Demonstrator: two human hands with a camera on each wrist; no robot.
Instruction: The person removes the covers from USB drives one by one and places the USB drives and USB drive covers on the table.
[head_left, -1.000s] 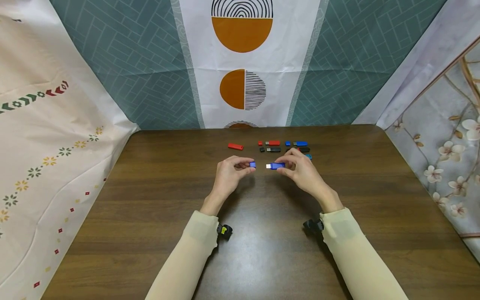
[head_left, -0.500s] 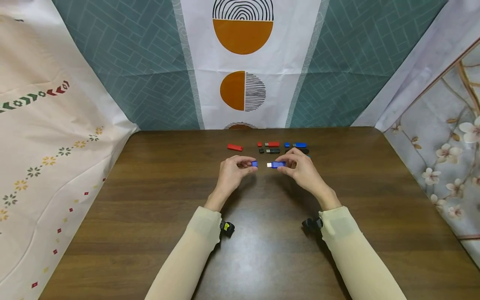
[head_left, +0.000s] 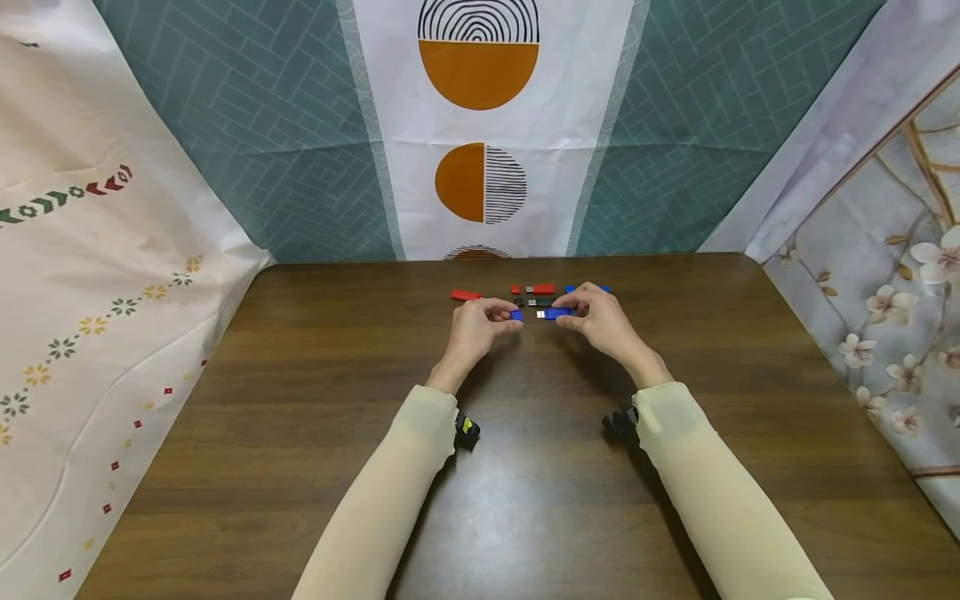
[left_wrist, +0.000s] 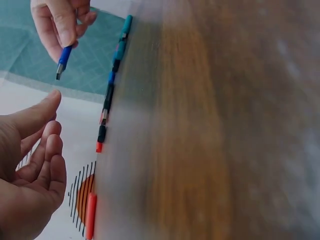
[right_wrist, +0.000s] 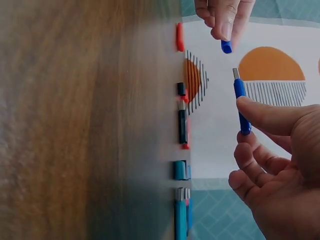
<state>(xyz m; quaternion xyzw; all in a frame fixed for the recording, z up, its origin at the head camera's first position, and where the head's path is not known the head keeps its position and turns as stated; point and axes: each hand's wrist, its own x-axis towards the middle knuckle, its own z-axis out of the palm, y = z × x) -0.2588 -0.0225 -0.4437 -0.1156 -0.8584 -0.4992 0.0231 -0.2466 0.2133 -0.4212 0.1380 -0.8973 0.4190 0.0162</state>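
Between thumb and fingers, my left hand (head_left: 476,327) pinches a small blue USB stick cap (right_wrist: 226,47). To its right, my right hand (head_left: 603,327) grips the blue USB stick (right_wrist: 240,92) by its body. The stick's metal plug points left at the cap, and a small gap separates the two in the head view. Both pieces are held up above the table. In the left wrist view the left thumb and fingers hide the cap, while the stick (left_wrist: 64,57) shows in the other hand.
Behind the hands, toward the table's (head_left: 337,467) back edge, lie a red stick (head_left: 543,289), a red cap (head_left: 515,289), a black stick (head_left: 540,302) and a black cap (head_left: 519,302). A separate red piece (head_left: 465,295) lies left. The right wrist view shows a teal stick (right_wrist: 180,215) and teal cap (right_wrist: 179,170).
Both hands have moved farther back over the table, toward the row of sticks. The left hand has also shifted right, and the gap between cap and plug has narrowed slightly.
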